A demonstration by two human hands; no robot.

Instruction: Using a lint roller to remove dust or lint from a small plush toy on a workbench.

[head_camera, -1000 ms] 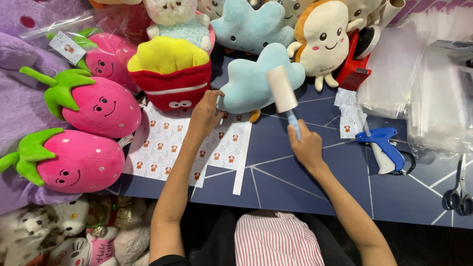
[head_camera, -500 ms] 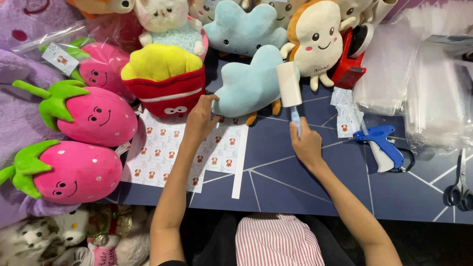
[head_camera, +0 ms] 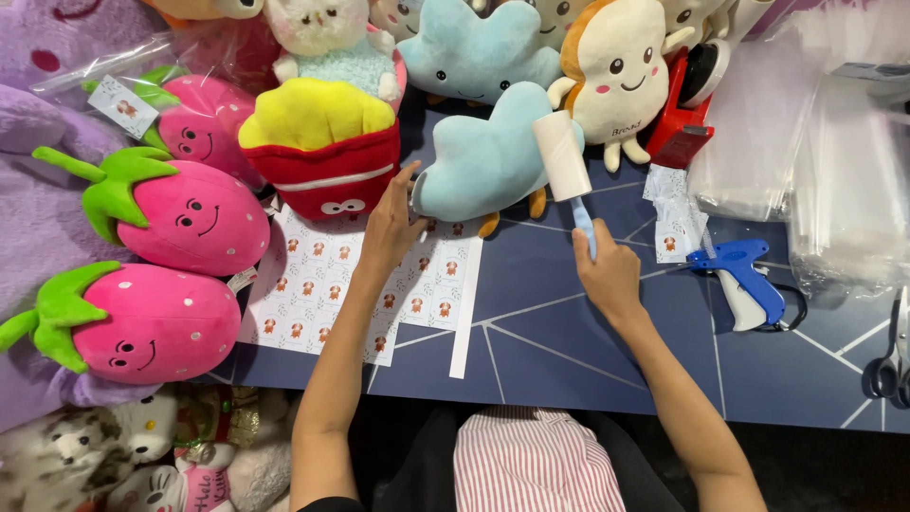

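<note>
Right hand (head_camera: 609,275) near counter (head_camera: 588,351) middle, grip pressed round blue handle of lint roller (head_camera: 562,159); white roll tilted, lying against light blue cloud plush (head_camera: 488,156). Cloud plush sits toward far edge of counter, just beside red-and-yellow fries plush (head_camera: 320,147). Left hand (head_camera: 391,226) on cloud plush's left edge, fingers spread, steadying it. Sticker sheets (head_camera: 313,294) flat under left forearm. Blue tagging gun (head_camera: 744,280) right of right hand, apart from it. Pink strawberry plushes (head_camera: 190,213) along left edge.
</note>
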